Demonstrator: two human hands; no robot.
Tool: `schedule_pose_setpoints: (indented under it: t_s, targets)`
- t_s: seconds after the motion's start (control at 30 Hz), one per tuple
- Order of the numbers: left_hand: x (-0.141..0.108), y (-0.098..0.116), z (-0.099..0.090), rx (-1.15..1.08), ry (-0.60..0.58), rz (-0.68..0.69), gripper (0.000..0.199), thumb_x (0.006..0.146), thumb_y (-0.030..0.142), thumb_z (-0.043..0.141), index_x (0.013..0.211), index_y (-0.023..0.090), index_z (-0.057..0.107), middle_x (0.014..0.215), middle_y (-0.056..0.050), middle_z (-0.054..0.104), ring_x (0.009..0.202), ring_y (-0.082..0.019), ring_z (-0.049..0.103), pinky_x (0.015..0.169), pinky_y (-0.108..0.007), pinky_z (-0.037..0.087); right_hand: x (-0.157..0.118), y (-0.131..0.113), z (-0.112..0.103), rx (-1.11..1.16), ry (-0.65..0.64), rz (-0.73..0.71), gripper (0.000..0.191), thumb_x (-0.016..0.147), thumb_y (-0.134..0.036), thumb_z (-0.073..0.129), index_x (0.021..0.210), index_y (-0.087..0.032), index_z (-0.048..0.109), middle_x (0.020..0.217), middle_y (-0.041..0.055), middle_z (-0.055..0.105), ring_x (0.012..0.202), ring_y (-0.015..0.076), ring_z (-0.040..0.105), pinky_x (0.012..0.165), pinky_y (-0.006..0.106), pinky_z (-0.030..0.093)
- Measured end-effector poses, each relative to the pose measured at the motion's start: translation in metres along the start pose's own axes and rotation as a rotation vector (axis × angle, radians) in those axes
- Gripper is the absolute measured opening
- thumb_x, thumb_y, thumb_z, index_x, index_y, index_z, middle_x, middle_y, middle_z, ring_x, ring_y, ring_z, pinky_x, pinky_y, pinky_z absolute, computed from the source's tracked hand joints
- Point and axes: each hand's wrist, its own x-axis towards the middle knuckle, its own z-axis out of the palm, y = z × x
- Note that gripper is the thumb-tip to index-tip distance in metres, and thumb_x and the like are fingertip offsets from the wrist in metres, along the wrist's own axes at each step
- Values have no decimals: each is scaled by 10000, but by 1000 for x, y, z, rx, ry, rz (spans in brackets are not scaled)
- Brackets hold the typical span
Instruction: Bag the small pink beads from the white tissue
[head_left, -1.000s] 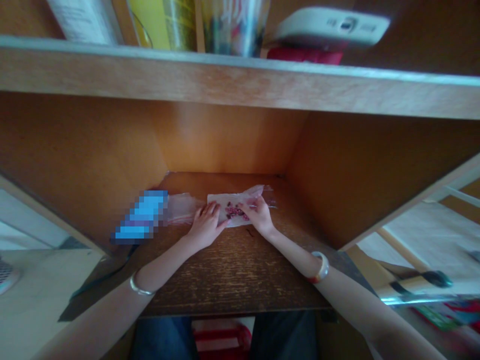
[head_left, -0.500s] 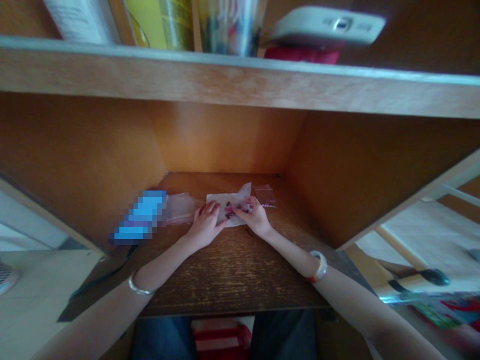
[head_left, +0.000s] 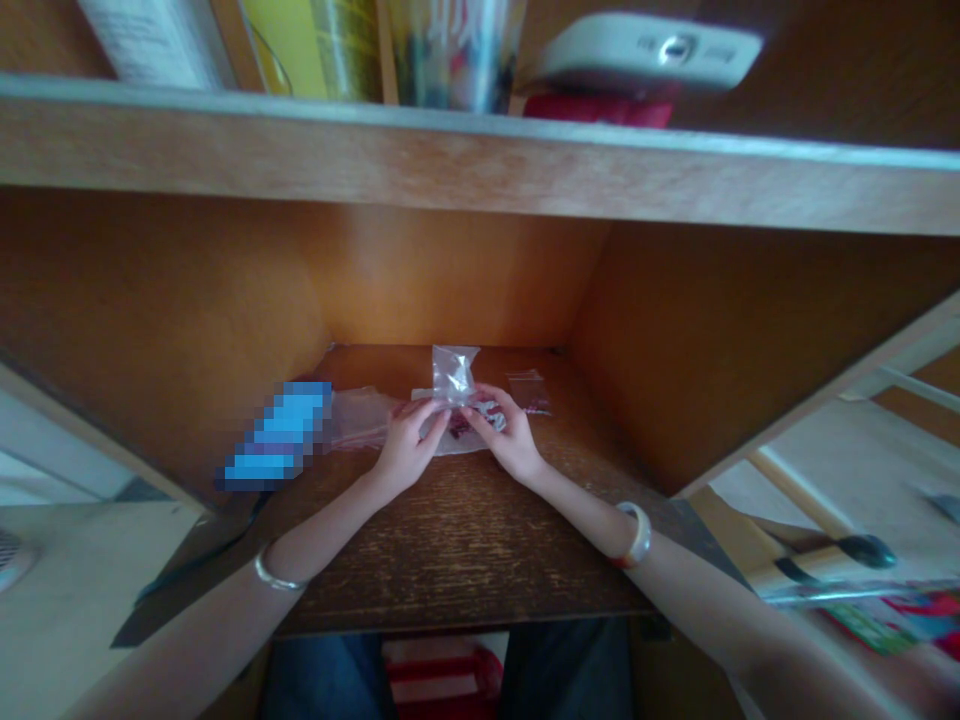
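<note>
A small clear plastic bag (head_left: 454, 372) stands upright between my hands, its lower edge pinched by both. My left hand (head_left: 409, 435) grips its left side with thumb and fingers. On its right side, my right hand (head_left: 510, 432) closes thumb and fingers at the edge. Below the bag lies a white sheet (head_left: 457, 447) with small dark red and purplish pieces (head_left: 461, 428) on it, too small to name and partly hidden by my fingers. Further clear bags (head_left: 360, 415) lie left of my left hand. Right of my right hand is a small bag (head_left: 529, 390) with dark reddish contents.
A lit phone (head_left: 281, 430), blurred out, leans at the left with a cable. Side walls and a shelf edge (head_left: 480, 165) enclose the dark wooden desk (head_left: 465, 540). A white device (head_left: 660, 50) and a cup (head_left: 457, 50) stand on the shelf above.
A clear bag is now raised between my hands above the sheet. My right hand has left the pieces, and my left hand has lifted from the sheet's edge to grip the bag.
</note>
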Motion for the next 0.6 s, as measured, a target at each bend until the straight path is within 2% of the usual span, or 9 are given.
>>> schedule_pose_setpoints:
  t_s: [0.13,0.3,0.43,0.6]
  targets:
    - [1,2,-1,-136,14,-47,253,928,344,462,1000,192,651,1006,-72,703,942,-201,650,882,-375,502,2,3,-1,7,24,19,294,823,-416,591,1041,-222,628,982,54,661,842,181,619,815,373,500]
    - [0,5,-2,-304,-40,-129,291,927,379,464,1018,184,661,1048,-68,700,992,-204,641,927,-376,490,5,9,-1,39,17,69,259,811,-425,595,948,-214,653,937,46,667,795,173,619,712,321,504]
    - [0,5,-2,-349,-53,-175,278,912,382,494,998,180,665,1035,-61,702,988,-198,641,914,-353,496,6,8,-1,79,6,112,237,801,-435,597,837,-207,650,847,35,656,747,166,609,622,281,483]
    - [0,2,0,-338,5,-192,252,886,391,534,951,180,656,960,-49,707,904,-190,657,827,-318,526,5,0,0,111,-38,99,210,786,-416,616,772,-207,632,784,18,647,748,166,607,676,302,486]
